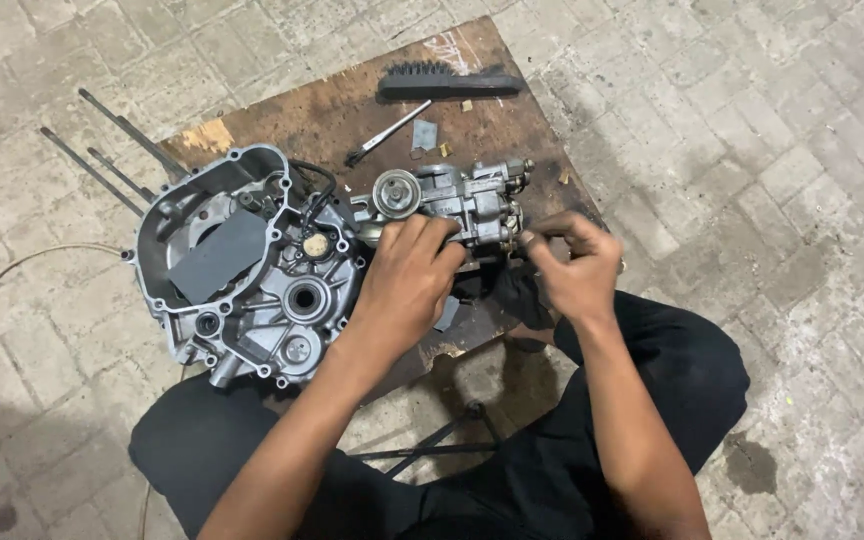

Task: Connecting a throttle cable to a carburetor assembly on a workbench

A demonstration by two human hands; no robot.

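A grey metal carburetor (457, 200) lies on a worn wooden board (352, 110) in front of me. My left hand (407, 280) grips its near side, fingers curled over the body. My right hand (572, 262) pinches a small part at the carburetor's right end; the part itself is too small to make out. Left of the carburetor sits a large aluminium engine crankcase half (247, 265), with long studs (112, 150) sticking out to the far left. A black cloth (512, 290) lies under my hands.
A black brush (449, 82) and a thin paintbrush (387, 133) lie at the far end of the board. The ground is grey paving bricks. A thin cable (12, 265) curves at left. My legs in black trousers (672, 370) flank the board.
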